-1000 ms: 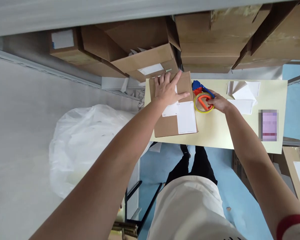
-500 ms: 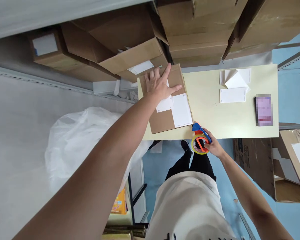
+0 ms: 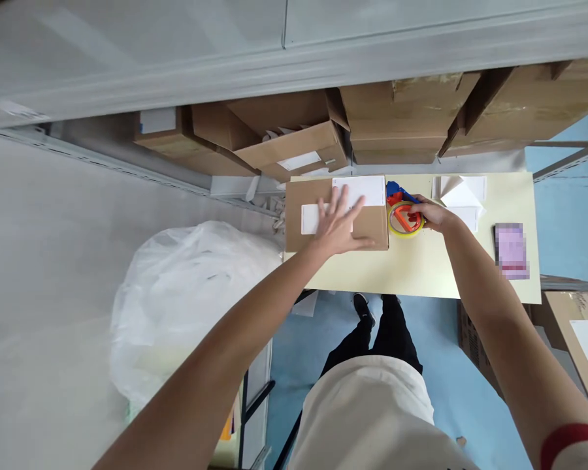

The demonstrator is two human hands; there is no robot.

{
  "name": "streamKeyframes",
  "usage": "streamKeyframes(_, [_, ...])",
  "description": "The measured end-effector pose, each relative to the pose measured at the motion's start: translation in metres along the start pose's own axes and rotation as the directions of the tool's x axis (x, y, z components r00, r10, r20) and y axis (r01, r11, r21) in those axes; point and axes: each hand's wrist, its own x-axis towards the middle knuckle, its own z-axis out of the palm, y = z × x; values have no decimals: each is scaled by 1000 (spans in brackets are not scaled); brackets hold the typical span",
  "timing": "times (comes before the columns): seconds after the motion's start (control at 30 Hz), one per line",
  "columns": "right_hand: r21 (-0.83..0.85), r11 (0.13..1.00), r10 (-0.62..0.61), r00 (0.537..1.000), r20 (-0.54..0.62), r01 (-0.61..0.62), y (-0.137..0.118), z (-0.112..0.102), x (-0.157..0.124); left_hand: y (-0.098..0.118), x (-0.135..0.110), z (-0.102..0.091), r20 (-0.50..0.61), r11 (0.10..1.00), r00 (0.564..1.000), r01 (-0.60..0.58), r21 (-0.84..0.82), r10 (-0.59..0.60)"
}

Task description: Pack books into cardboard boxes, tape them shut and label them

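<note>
A brown cardboard box lies on the pale yellow table, with white labels on its upper face. My left hand rests on that face with its fingers spread, partly covering a second label. In my right hand is a tape dispenser with an orange and blue body and a roll of yellow-edged tape. The dispenser's blue head is at the box's right side near the far corner; whether it touches the cardboard I cannot tell.
Behind the table, a shelf holds several cardboard boxes. White papers and a purple, blurred item lie at the table's right. A large white plastic bag stands left, and more boxes are at the lower right.
The box has turned, so its labels sit differently and its edges line up with the table. My right hand has carried the tape dispenser from the near corner to the far right side.
</note>
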Motion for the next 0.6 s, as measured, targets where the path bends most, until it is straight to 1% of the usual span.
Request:
streamKeyframes(0.03, [-56, 998, 20, 1000, 4, -20, -6, -2, 5, 7, 4, 0, 9, 998, 998, -55, -4, 55])
streamKeyframes(0.07, [-96, 995, 26, 1000, 4, -26, -9, -2, 8, 12, 7, 1, 9, 997, 997, -81, -12, 81])
streamKeyframes(0.1, [-118, 993, 11, 1000, 9, -10, -8, -1, 9, 15, 10, 1, 5, 996, 996, -84, -22, 84])
streamKeyframes(0.13, [-126, 991, -30, 999, 26, 33, -4, -1, 9, 16, 12, 1, 1, 997, 997, -75, -32, 75])
streamKeyframes(0.2, [-125, 986, -102, 992, 67, 110, 10, -2, 2, 17, 14, 1, 8, 997, 998, -55, -50, 56])
streamKeyframes(0.27, [-151, 982, -107, 991, 78, 117, 32, -4, -17, 16, 14, 1, 26, 997, 999, -42, -63, 44])
streamKeyframes(0.33, [-213, 975, -52, 995, 82, 69, 59, -6, -47, 16, 12, 0, 40, 997, 999, -34, -72, 37])
streamKeyframes(0.4, [-307, 951, 4, 991, 133, 37, 82, -2, -82, 16, 12, -1, 45, 997, 998, -32, -75, 35])
streamKeyframes(0.43, [-363, 931, 19, 985, 170, 45, 90, 3, -97, 17, 12, 0, 45, 997, 998, -33, -74, 37])
streamKeyframes(0.47, [-425, 903, 23, 981, 194, 63, 94, 9, -108, 17, 12, 0, 44, 997, 998, -36, -72, 39])
streamKeyframes(0.5, [-509, 856, 17, 980, 201, 90, 95, 17, -115, 17, 12, 0, 43, 997, 998, -37, -69, 40])
streamKeyframes(0.53, [-615, 780, -4, 983, 183, 117, 92, 26, -118, 17, 13, 1, 41, 997, 998, -39, -65, 42])
streamKeyframes(0.6, [-813, 553, -71, 983, 172, 182, 80, 43, -115, 17, 13, 2, 36, 998, 998, -41, -54, 43])
